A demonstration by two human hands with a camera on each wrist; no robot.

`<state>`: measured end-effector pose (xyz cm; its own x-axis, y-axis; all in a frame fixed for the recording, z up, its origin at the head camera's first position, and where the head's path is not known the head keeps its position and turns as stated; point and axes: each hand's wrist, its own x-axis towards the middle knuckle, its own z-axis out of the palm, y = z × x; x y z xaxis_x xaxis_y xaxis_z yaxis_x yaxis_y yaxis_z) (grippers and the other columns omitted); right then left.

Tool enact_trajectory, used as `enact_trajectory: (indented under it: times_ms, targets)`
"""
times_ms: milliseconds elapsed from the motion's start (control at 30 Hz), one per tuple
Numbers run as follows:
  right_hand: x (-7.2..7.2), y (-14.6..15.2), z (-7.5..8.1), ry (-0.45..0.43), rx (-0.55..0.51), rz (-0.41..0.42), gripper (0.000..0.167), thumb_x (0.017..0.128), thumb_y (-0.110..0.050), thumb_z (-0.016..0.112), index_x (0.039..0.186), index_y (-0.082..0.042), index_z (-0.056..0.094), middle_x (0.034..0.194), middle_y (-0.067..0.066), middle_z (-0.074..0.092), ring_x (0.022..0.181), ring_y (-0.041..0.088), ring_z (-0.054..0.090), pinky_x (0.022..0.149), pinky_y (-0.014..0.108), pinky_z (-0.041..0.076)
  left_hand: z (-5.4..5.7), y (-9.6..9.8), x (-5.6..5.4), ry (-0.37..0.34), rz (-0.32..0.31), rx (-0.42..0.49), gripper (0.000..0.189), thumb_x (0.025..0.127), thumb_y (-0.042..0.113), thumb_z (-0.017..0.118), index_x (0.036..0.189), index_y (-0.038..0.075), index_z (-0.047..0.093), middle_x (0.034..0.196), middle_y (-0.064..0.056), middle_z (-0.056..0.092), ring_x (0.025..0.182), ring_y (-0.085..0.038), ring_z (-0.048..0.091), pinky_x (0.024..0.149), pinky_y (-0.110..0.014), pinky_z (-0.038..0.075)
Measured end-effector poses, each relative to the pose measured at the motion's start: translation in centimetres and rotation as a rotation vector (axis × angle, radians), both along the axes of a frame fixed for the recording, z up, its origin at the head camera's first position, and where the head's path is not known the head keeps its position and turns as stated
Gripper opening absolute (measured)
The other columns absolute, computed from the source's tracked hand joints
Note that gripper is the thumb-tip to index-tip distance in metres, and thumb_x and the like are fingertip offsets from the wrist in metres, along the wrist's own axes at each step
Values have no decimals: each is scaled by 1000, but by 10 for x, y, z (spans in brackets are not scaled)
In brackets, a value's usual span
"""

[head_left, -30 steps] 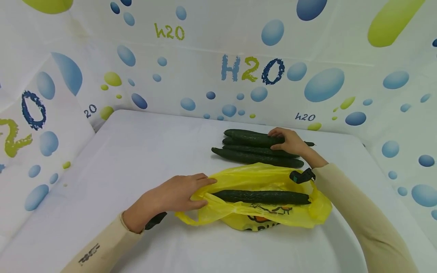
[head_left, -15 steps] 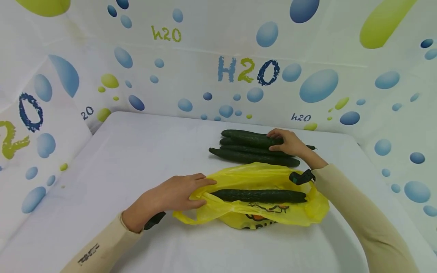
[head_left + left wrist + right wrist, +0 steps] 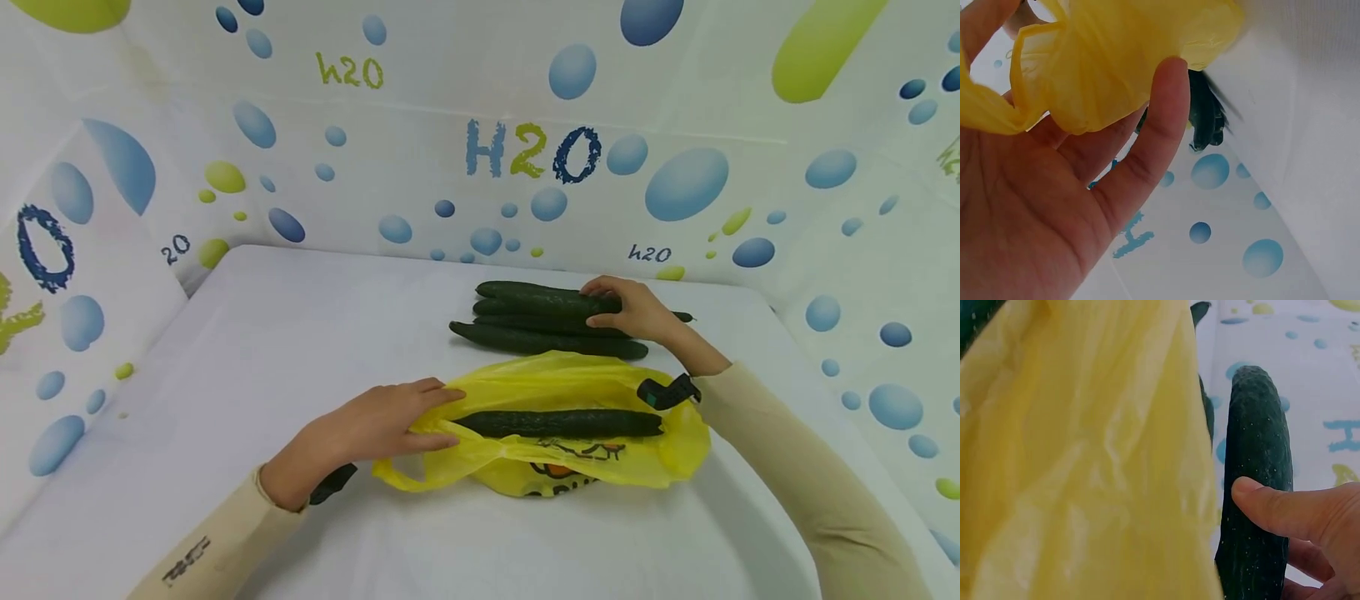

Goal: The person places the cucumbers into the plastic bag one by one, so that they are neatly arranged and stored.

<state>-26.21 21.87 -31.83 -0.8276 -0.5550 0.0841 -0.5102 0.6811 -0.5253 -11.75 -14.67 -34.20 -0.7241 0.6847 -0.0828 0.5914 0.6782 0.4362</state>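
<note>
Your left hand, fingers spread, likely stops the yellow bag collapsing over the bagged cucumber while your right hand grips the upper cucumber.

2 hands: left hand, right hand. 1 yellow plastic bag, at left hand. 1 bagged cucumber, just right of left hand. Piled cucumbers at right hand: at least 4, overlap hides exact count. 2 black wrist devices, one behind each hand.
</note>
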Motion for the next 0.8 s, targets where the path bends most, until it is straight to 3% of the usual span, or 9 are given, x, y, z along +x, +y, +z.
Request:
enact_trajectory:
  times_ms: [300, 800]
  targets:
    - [13, -5, 2, 15, -7, 5, 43, 87, -6, 73, 126, 0, 57, 127, 21, 57, 115, 39, 54, 98, 54, 42, 0, 1, -1, 9, 23, 7, 61, 98, 44, 56, 146, 8, 45, 141, -14, 51, 99, -24, 67, 92, -47, 50]
    - [27, -6, 6, 32, -64, 51, 42, 87, -7, 73, 126, 1, 58, 126, 21, 59, 111, 41, 57, 97, 56, 43, 2, 1, -3, 18, 37, 11, 64, 98, 44, 56, 148, 7, 41, 143, -15, 48, 91, -20, 68, 90, -47, 51]
